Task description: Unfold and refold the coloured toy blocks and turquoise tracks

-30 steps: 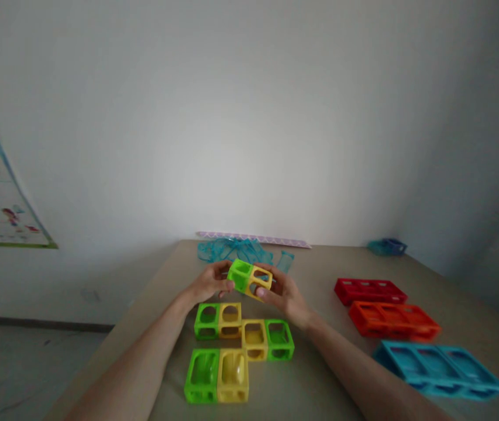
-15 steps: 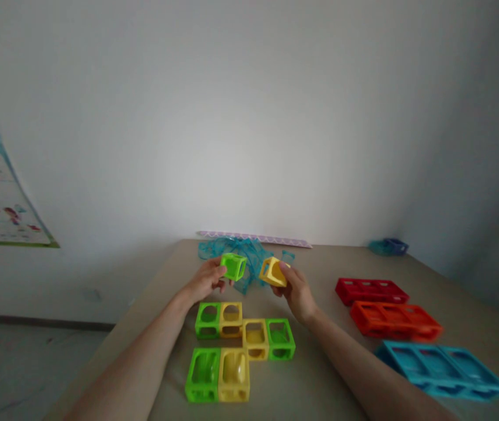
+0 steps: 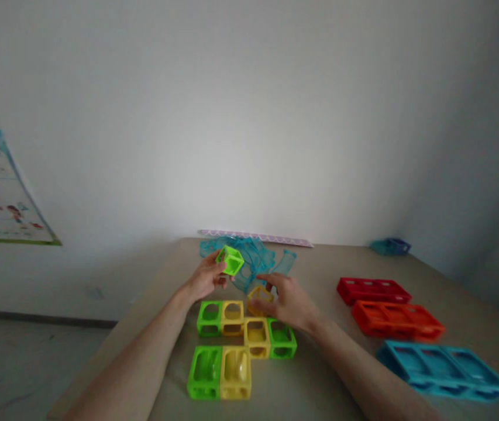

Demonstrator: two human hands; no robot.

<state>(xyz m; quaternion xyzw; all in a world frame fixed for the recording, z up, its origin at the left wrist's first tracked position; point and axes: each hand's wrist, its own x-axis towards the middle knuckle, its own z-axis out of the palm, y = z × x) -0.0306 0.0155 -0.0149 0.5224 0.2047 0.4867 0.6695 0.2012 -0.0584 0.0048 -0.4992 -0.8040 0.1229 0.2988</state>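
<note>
My left hand [image 3: 207, 277] is closed round a bright green cube frame [image 3: 231, 261], held up above the table and tilted. My right hand [image 3: 282, 297] is low over the table, thumb and index finger apart. Between them is a yellow cube frame [image 3: 260, 294], partly covered by the thumb and just behind the joined blocks. In front of both hands lie three green-and-yellow pairs: a back pair [image 3: 220, 319], a right pair [image 3: 269, 339] touching its corner, and a front pair [image 3: 219, 373].
Clear blue plastic pieces [image 3: 253, 257] are heaped behind my hands, before a patterned strip [image 3: 258, 237] at the wall. On the right lie red [image 3: 374, 290], orange [image 3: 396, 320] and blue [image 3: 444, 369] three-block rows. A dark blue block [image 3: 397, 246] stands at the far right.
My right hand has moved down and left with the yellow cube, and its fingers have spread. The green cube has turned in my left hand, which stays in nearly the same place.
</note>
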